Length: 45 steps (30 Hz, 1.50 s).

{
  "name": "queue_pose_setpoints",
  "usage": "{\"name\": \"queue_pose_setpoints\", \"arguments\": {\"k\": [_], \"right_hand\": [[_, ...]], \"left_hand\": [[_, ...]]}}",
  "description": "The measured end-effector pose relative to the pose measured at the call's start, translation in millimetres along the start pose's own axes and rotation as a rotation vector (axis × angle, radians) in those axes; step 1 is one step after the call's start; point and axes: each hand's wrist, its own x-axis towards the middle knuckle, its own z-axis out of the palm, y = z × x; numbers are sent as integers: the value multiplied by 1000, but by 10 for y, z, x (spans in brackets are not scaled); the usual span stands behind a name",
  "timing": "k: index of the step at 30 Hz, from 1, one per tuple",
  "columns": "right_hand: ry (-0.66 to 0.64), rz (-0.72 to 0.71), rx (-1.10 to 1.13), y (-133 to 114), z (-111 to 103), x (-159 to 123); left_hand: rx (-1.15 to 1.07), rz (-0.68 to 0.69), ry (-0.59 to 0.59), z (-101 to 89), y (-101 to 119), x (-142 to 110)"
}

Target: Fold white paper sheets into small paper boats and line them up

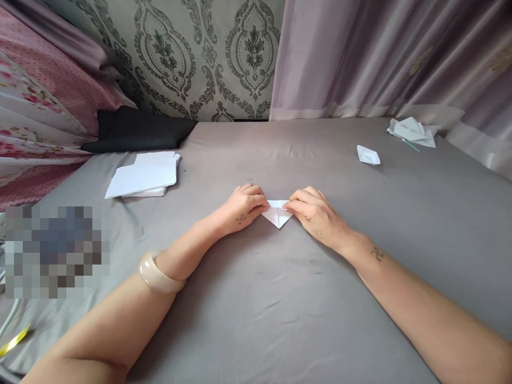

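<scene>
A small white folded paper lies on the grey cloth in front of me, its point turned toward me. It has a band along the far edge and a crease down the middle. My left hand grips its left corner with thumb and fingers closed together. At the right corner, my right hand pinches the paper in the same way. Both outer corners are hidden under my fingers. A pale bangle sits on my left forearm.
A stack of white paper lies at the left, before a black cloth. On the right are a small folded paper piece, a heap of folded papers and a thin green stick. A yellow strip lies at lower left.
</scene>
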Motion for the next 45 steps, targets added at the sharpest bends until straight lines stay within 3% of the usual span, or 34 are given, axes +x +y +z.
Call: {"name": "queue_pose_setpoints", "arguments": {"k": [4,13,21,26,31,40,45], "right_hand": [[-32,-47,-133,-33,-20,-31],[-84,-62,-269,-110,-53,-88],[-173,5,-227,-189,-171,-133],[-165,53,-209,-252,-186,-140],[-118,108,-341,-378,-84,-66],[-115,137,-348,-458,-48,-118],[-82,171,-308,-437,-85,-140]], "left_hand": [[179,148,-40,-58,2,-34],[502,240,-137,-124,90,-89],[511,155,-261,-196,197,-138],[595,-23,-310,-135,565,-170],[614,-194,-151,91,904,-161],[639,-196,-165,118,883,-194],[602,-206,-112,103,834,-192]]}}
